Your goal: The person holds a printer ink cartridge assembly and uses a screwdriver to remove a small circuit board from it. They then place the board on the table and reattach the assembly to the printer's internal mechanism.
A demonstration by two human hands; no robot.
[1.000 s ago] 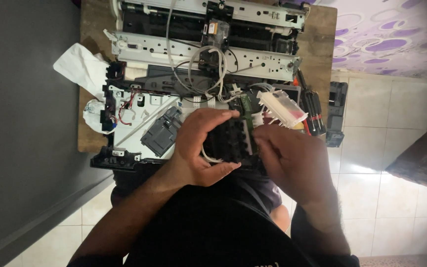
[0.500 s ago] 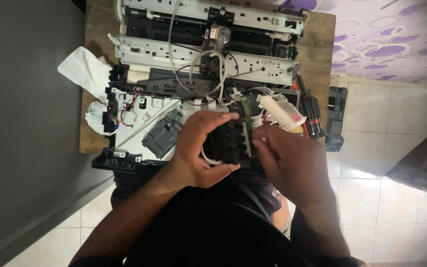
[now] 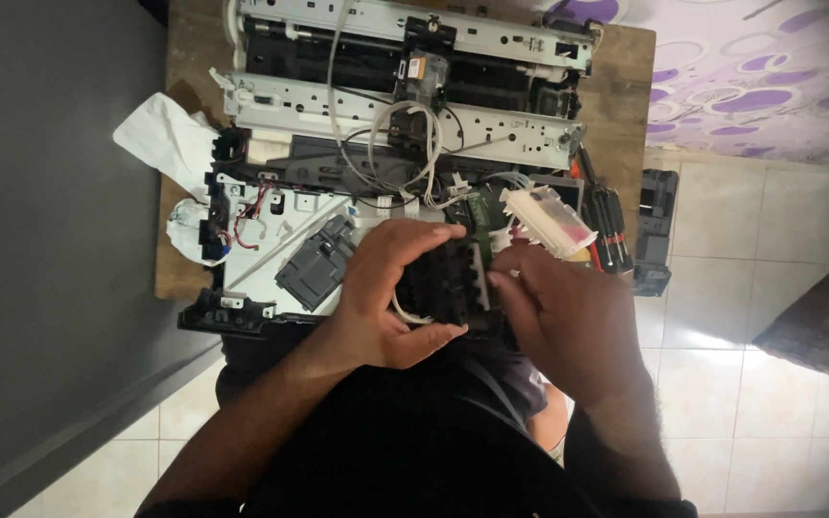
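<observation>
The right hand [image 3: 568, 321] has slid slightly left, fingertips now pressing the black carriage block [image 3: 448, 283].
</observation>
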